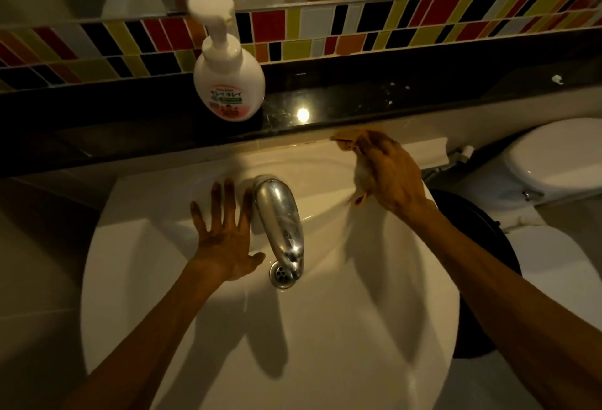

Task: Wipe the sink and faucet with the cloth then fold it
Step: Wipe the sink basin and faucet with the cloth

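The right hand (389, 178) is grasping a bunched orange-tan cloth (353, 149), pressing it onto the back rim of the white sink (156, 246), where the rim is meeting the dark bench (358, 103). Part of the cloth is sticking out beyond the fingertips toward the bench, and another bit is hanging below the palm; the rest is hidden under the hand. The left hand (224, 233) is lying released, fingers spread flat, on the sink's rear deck. Just right of this hand the chrome faucet (280, 217) is reaching out over the drain (281, 274). Beyond the left hand's fingertips, a white soap pump bottle (228, 74) is standing upright on the bench.
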